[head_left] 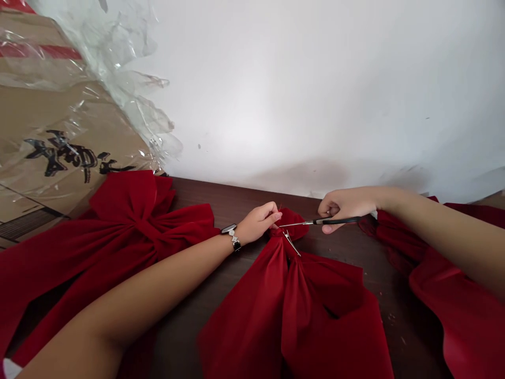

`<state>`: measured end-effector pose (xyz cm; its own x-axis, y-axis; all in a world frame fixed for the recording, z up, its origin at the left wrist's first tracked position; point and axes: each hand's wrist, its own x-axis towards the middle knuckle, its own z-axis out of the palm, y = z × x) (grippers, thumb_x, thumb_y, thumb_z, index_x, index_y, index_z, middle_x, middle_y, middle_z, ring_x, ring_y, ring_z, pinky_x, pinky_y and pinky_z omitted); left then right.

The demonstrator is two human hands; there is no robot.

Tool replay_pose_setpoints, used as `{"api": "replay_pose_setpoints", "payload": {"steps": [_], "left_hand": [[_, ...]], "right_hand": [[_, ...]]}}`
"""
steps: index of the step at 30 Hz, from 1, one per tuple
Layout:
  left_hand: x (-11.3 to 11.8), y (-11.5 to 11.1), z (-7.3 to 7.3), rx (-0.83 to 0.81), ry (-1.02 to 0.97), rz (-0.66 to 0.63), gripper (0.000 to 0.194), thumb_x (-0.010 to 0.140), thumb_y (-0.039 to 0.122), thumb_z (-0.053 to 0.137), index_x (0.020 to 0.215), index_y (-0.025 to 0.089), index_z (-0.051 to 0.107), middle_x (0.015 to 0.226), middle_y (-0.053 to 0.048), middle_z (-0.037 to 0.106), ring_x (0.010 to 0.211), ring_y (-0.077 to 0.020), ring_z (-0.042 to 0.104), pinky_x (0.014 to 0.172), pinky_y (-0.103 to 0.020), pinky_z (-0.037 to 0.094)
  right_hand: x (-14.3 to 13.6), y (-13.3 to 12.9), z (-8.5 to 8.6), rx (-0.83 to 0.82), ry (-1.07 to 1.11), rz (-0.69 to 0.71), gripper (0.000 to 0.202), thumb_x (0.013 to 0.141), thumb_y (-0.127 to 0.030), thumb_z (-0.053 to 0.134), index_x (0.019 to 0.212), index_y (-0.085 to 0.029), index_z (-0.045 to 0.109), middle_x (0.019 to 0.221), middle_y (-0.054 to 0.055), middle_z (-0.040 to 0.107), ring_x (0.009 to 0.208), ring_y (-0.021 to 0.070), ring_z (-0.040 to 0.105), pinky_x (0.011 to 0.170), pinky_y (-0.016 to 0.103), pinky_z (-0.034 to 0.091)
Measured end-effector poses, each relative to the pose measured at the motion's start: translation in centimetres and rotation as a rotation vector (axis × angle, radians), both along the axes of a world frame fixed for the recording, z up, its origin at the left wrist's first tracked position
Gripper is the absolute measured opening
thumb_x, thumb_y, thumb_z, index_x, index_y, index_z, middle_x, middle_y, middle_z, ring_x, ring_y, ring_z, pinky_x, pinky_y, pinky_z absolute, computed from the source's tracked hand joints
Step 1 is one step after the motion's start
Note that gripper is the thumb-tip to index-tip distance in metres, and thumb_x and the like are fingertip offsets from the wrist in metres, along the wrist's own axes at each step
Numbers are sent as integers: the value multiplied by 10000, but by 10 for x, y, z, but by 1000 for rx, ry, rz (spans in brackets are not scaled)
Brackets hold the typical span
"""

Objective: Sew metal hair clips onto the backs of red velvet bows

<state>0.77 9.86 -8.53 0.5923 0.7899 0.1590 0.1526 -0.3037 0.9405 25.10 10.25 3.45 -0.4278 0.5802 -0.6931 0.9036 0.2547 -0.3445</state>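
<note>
A red fabric bow (272, 295) lies in the middle of the dark table, its gathered knot towards the wall. My left hand (261, 221), with a watch on the wrist, pinches the red fabric at the left of the knot. From the right, my right hand (335, 208) holds black-handled scissors (339, 220), whose blades point left and reach the top of the knot close to my left fingertips. A metal clip (292, 244) sits on the gathered fabric just below the blades.
A finished-looking red bow (148, 221) lies at the left beside a cardboard box (51, 116) wrapped in clear plastic (134, 84). More red fabric (453, 300) covers the right side. A white wall (295, 95) stands behind the dark table (205, 190).
</note>
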Motion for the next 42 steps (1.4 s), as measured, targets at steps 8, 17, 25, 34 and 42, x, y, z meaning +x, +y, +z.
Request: {"api": "replay_pose_setpoints", "payload": {"steps": [8, 17, 25, 34, 42], "left_hand": [[1, -1, 3, 16, -5, 10, 295, 894, 451, 454, 746, 201, 402, 672, 45, 460, 616, -119, 494, 616, -248, 372], [0, 2, 1, 14, -10, 23, 298, 905, 439, 455, 741, 195, 407, 656, 43, 461, 607, -114, 430, 615, -248, 355], [0, 4, -1, -12, -23, 22, 298, 906, 441, 460, 748, 193, 410, 660, 44, 462, 612, -112, 445, 623, -247, 363], [1, 2, 2, -22, -19, 16, 325, 892, 470, 465, 729, 199, 392, 641, 51, 439, 588, -108, 421, 599, -245, 344], [1, 2, 2, -30, -36, 22, 314, 895, 446, 476, 725, 193, 402, 635, 52, 443, 586, -103, 406, 607, -244, 339]], "right_hand": [[-8, 11, -7, -74, 65, 34, 510, 731, -639, 646, 621, -167, 488, 482, -45, 432, 483, 80, 360, 511, 243, 259], [-11, 19, -12, -104, 106, 30, 500, 737, -590, 668, 588, -165, 451, 471, -50, 420, 468, 69, 347, 516, 244, 260], [-10, 17, -13, -122, 135, 26, 486, 728, -593, 675, 610, -160, 486, 454, -57, 422, 465, 67, 347, 512, 239, 260], [-17, 24, -10, -153, 132, 41, 474, 693, -594, 701, 632, -154, 537, 461, -54, 432, 464, 75, 376, 502, 240, 280], [-11, 13, -17, -87, 179, 51, 492, 737, -583, 673, 596, -156, 475, 449, -60, 429, 465, 68, 372, 527, 234, 279]]}}
